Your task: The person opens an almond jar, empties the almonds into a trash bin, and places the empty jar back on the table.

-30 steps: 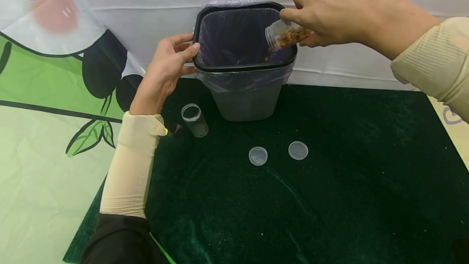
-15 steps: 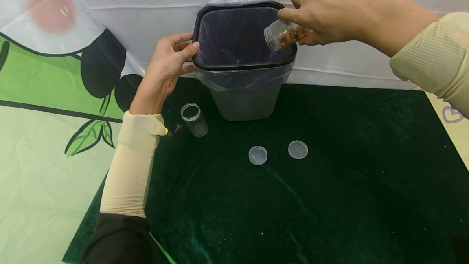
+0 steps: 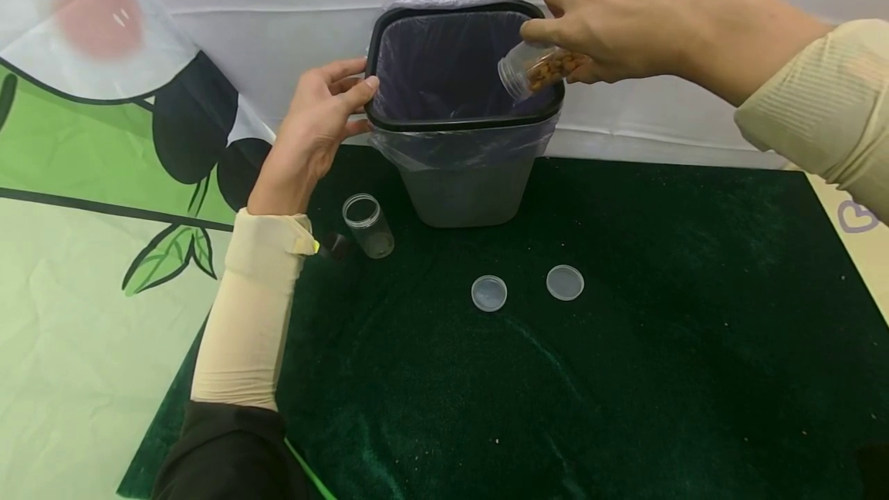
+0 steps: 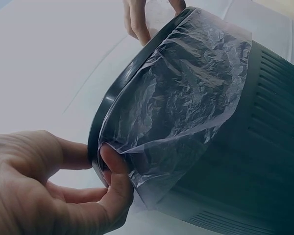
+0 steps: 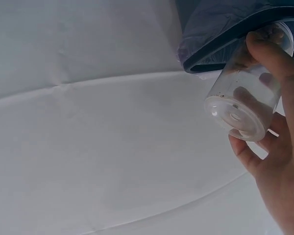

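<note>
My right hand (image 3: 639, 18) grips a clear plastic jar (image 3: 515, 74), tipped with its open mouth over the right side of a lined trash bin (image 3: 465, 195). Small brown pieces (image 3: 552, 69) lie inside that jar, toward its mouth. In the right wrist view the jar's base (image 5: 235, 117) faces the camera, with thumb and fingers wrapped round the wall. On the bin's left side, my left hand (image 3: 312, 118) pinches the black rim (image 3: 458, 126). Seen from the left wrist, its thumb and fingers meet at the rim, over the thin plastic liner (image 4: 186, 83).
A second clear jar (image 3: 368, 226) stands uncapped left of the bin, near a small dark object (image 3: 336, 247). Two round translucent lids, a left lid (image 3: 489, 294) and a right lid (image 3: 565, 283), lie on the dark green cloth (image 3: 660, 346). A white curtain (image 3: 681, 126) hangs behind the bin.
The tipped jar and my right hand have shifted slightly left. Pieces seen dropping from its mouth one second ago are no longer visible. My left hand stays at the rim.
</note>
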Action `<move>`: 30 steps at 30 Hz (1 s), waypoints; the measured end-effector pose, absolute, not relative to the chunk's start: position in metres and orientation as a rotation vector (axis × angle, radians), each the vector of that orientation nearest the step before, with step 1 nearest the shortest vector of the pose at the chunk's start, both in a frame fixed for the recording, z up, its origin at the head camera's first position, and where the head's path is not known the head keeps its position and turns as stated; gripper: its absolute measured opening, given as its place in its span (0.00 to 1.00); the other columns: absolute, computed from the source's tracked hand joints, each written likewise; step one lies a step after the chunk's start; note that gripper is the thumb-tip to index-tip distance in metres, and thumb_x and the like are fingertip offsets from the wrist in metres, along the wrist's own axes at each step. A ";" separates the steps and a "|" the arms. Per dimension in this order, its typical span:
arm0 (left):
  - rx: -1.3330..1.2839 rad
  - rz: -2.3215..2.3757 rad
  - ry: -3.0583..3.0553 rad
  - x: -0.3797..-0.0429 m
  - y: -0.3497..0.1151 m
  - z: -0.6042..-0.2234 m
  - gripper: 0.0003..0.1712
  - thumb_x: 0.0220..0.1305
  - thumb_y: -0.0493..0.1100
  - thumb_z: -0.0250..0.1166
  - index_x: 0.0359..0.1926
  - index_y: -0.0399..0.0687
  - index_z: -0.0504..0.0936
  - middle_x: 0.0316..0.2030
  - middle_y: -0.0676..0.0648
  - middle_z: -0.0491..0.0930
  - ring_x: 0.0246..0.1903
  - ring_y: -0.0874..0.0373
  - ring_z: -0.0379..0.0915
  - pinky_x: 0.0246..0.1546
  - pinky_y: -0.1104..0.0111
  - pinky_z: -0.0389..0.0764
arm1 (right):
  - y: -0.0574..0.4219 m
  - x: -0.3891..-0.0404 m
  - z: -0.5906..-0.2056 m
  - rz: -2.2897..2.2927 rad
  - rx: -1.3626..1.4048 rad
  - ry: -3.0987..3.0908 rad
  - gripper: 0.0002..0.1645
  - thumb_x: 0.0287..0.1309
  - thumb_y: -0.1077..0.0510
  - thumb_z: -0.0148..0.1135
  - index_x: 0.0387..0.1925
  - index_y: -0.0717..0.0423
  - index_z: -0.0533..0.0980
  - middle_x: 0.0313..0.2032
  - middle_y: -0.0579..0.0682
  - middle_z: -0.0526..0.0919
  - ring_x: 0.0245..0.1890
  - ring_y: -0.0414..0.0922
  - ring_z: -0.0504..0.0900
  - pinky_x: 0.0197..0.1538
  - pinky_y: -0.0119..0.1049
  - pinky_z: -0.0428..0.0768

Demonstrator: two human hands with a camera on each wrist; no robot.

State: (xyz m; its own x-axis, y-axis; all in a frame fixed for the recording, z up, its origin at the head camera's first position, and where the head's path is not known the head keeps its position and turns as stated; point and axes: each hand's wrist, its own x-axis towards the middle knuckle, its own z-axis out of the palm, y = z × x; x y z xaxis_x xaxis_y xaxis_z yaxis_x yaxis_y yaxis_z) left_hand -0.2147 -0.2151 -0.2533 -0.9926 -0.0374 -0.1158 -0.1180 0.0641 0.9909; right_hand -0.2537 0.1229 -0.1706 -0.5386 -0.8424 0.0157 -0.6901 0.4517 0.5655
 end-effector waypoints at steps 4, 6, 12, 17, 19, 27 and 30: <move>-0.165 2.107 2.248 -0.215 -0.215 -0.254 0.32 0.73 0.42 0.65 0.75 0.48 0.70 0.65 0.45 0.72 0.51 0.57 0.76 0.43 0.71 0.84 | 0.122 -0.254 -0.171 -0.729 1.315 -2.415 0.50 0.48 0.54 0.84 0.69 0.60 0.69 0.57 0.74 0.76 0.57 0.70 0.74 0.70 0.64 0.70; -0.167 2.103 2.251 -0.215 -0.215 -0.254 0.33 0.73 0.43 0.65 0.76 0.48 0.70 0.65 0.45 0.72 0.52 0.57 0.76 0.50 0.67 0.83 | 0.122 -0.254 -0.171 -0.733 1.314 -2.411 0.50 0.47 0.54 0.84 0.69 0.60 0.69 0.57 0.74 0.76 0.57 0.70 0.74 0.69 0.64 0.71; -0.172 2.095 2.252 -0.215 -0.214 -0.255 0.33 0.74 0.43 0.64 0.76 0.49 0.69 0.68 0.45 0.70 0.55 0.56 0.75 0.67 0.52 0.75 | 0.121 -0.255 -0.171 -0.755 1.310 -2.408 0.51 0.47 0.53 0.85 0.69 0.60 0.69 0.57 0.74 0.76 0.57 0.70 0.75 0.68 0.63 0.72; -0.177 2.092 2.253 -0.215 -0.214 -0.255 0.33 0.74 0.43 0.64 0.77 0.50 0.68 0.71 0.44 0.70 0.56 0.57 0.75 0.69 0.52 0.75 | 0.120 -0.254 -0.171 -0.744 1.313 -2.407 0.51 0.46 0.54 0.86 0.68 0.60 0.69 0.58 0.74 0.76 0.58 0.70 0.74 0.68 0.63 0.72; -0.179 2.093 2.249 -0.215 -0.214 -0.255 0.34 0.74 0.43 0.64 0.77 0.50 0.67 0.71 0.44 0.69 0.55 0.57 0.75 0.69 0.52 0.75 | 0.120 -0.254 -0.172 -0.746 1.313 -2.404 0.50 0.47 0.54 0.85 0.68 0.60 0.69 0.57 0.74 0.76 0.58 0.70 0.74 0.68 0.63 0.72; -0.174 2.089 2.256 -0.214 -0.215 -0.256 0.34 0.75 0.43 0.63 0.78 0.49 0.66 0.74 0.43 0.67 0.55 0.56 0.74 0.70 0.52 0.74 | 0.117 -0.254 -0.171 -0.756 1.317 -2.387 0.51 0.48 0.57 0.84 0.70 0.58 0.68 0.60 0.73 0.73 0.61 0.70 0.72 0.72 0.64 0.68; -0.173 2.087 2.263 -0.213 -0.215 -0.256 0.34 0.75 0.43 0.63 0.78 0.49 0.66 0.74 0.43 0.68 0.55 0.56 0.74 0.69 0.52 0.74 | 0.115 -0.253 -0.171 -0.751 1.323 -2.377 0.50 0.49 0.59 0.83 0.71 0.57 0.68 0.61 0.73 0.72 0.63 0.70 0.71 0.74 0.65 0.66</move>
State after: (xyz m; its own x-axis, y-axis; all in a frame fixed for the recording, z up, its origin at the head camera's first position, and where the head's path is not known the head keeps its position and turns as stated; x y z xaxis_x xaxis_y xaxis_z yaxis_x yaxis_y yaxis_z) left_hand -0.2134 -0.2147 -0.2559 -0.9920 -0.0426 -0.1185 -0.1216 0.0781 0.9895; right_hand -0.2528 0.1150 -0.1707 -0.5211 -0.8532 0.0210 -0.6862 0.4335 0.5842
